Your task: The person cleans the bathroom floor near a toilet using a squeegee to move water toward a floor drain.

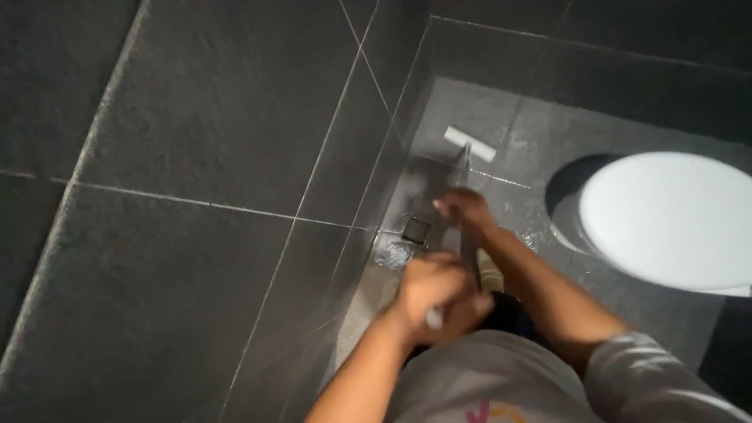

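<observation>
- My left hand (433, 294) is closed in a fist round the near end of a long pole (462, 196), close to my body; a pale stub of the pole shows below the fingers.
- My right hand (464, 210) is wrapped round the same pole further along, arm stretched out ahead. Both hands are clenched on it, none spread. I judge the split grip gives leverage: the near hand steadies, the far hand steers and presses.
- The pole runs away from me to a white squeegee head (470, 143), a flat bar lying crosswise on the floor (517, 133) at the far end, near the corner where floor meets wall.
- The floor is grey tile and looks wet: it shines around the pole and beside my right forearm. The picture is blurred there, so I cannot tell how much water lies on it.
- A small square drain (416, 229) sits in the floor just left of my right hand, close against the wall. The squeegee head lies beyond it.
- The wall (196, 157) to the left is dark tile with pale grout lines and rises straight from the floor edge.
- A white toilet (674, 219) with its lid down stands to the right, well apart from the pole.
- My pale shirt (486, 376) fills the near edge of the view.
</observation>
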